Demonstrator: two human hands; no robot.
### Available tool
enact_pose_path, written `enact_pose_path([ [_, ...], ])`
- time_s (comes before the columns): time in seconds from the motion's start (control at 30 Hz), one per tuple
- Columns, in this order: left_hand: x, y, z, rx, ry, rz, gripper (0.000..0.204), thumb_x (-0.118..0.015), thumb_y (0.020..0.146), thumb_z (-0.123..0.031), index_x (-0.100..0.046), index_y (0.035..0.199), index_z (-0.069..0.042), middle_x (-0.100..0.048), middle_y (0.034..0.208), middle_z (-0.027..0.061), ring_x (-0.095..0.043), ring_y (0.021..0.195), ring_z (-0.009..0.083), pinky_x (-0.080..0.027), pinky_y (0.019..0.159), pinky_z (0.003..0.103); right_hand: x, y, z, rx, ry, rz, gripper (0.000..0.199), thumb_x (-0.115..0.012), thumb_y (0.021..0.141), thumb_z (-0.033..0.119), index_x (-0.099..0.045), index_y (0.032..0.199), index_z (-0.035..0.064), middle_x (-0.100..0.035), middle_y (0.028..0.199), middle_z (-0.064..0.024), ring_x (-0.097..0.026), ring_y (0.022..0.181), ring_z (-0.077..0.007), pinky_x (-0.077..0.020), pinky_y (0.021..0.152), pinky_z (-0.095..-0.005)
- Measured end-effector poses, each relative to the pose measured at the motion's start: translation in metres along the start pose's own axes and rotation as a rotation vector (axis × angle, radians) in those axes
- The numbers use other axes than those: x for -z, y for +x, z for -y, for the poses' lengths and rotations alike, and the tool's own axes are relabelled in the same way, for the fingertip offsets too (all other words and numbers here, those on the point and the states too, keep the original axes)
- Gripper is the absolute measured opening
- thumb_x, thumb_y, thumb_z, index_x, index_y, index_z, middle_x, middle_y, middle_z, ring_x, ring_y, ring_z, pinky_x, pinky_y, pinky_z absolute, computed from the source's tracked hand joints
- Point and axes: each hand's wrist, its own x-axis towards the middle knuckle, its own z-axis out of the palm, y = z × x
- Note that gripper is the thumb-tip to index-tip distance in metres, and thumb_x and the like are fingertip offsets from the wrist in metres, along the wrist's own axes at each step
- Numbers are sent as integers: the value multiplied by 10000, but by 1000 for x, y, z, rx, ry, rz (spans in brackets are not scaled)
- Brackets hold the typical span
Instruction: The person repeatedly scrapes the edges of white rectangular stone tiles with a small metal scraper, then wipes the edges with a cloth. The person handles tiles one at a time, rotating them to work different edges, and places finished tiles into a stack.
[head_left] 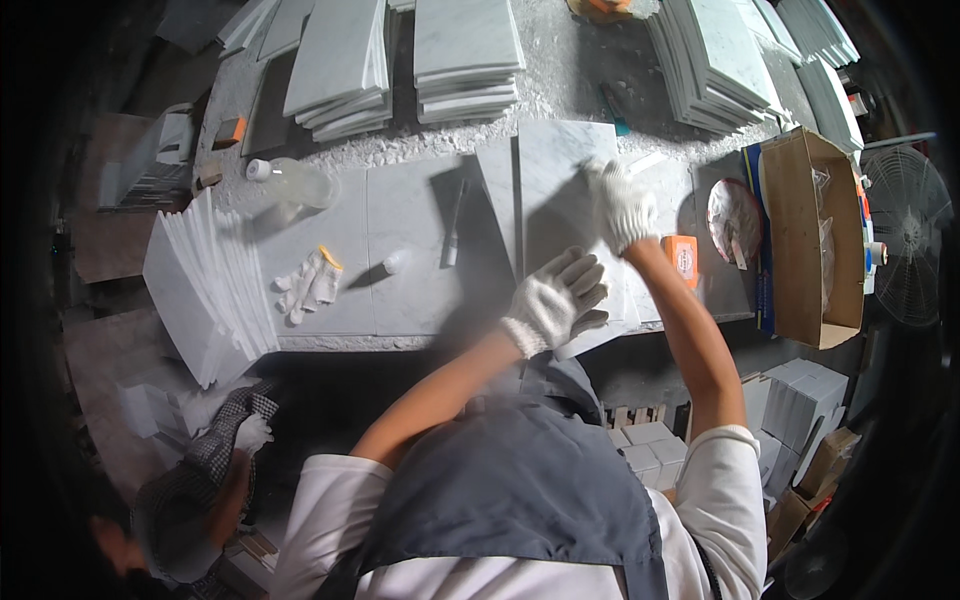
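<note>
A pale grey marble tile (pixel 556 190) lies on the stone workbench (pixel 400 230) in front of me. My left hand (pixel 556 300), in a white knit glove, presses on the tile's near edge with curled fingers. My right hand (pixel 622 205), also gloved, lies flat on the tile's right side near its far corner. Neither hand has lifted the tile off the bench. A second tile (pixel 497 200) leans or lies along its left edge.
Stacks of marble tiles (pixel 465 55) line the back, with another fanned stack (pixel 210 275) at left. Spare gloves (pixel 310 285), a plastic bottle (pixel 290 180), a dark tool (pixel 453 225), an orange block (pixel 681 256) and a cardboard box (pixel 815 235) sit around. Another person (pixel 200 490) crouches lower left.
</note>
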Motion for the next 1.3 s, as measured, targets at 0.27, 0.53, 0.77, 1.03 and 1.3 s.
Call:
enact_pose_path([
  [0.27, 5, -9, -5, 43, 257, 174, 554, -533, 944, -554, -623, 1330, -166, -568, 1449, 49, -453, 1397, 242, -266, 1233, 429, -11, -55, -48, -51, 356, -43, 364, -557, 961, 171, -636, 1307, 254, -655, 1190, -135, -677, 1008, -342, -533, 863, -409],
  [0.53, 56, -72, 8, 284, -43, 75, 168, -659, 920, -204, -697, 1043, -96, -700, 1072, 78, -675, 1010, 230, -577, 815, 316, -63, -83, -100, 55, 490, -564, 426, -646, 956, 36, -615, 1375, 103, -661, 1246, -133, -661, 1127, -246, -529, 955, -324],
  [0.77, 52, -67, -16, 1066, -396, -173, 408, -675, 931, -356, -640, 1235, -87, -710, 1119, 128, -671, 1056, 281, -511, 925, 387, -88, -121, -57, -116, 575, -166, 556, -548, 987, 476, -539, 1403, 108, -622, 1206, -203, -637, 1094, -352, -525, 917, -447],
  [1.03, 63, -24, -6, 1426, -462, 151, 807, -658, 875, -592, -508, 1384, 15, -564, 1377, 286, -522, 1312, 395, -393, 1097, 435, -73, -146, -16, 33, 414, -237, 727, -681, 900, 419, -499, 1413, -63, -494, 1426, -311, -474, 1324, -467, -397, 1112, -504],
  [1.3, 54, -40, 2, 1342, -568, -174, 719, -721, 867, -550, -639, 1156, 103, -696, 1038, 175, -630, 979, 234, -476, 923, 350, -73, -155, -22, 62, 438, -222, 743, -633, 938, 460, -477, 1429, -75, -468, 1467, -306, -452, 1359, -447, -354, 1148, -489],
])
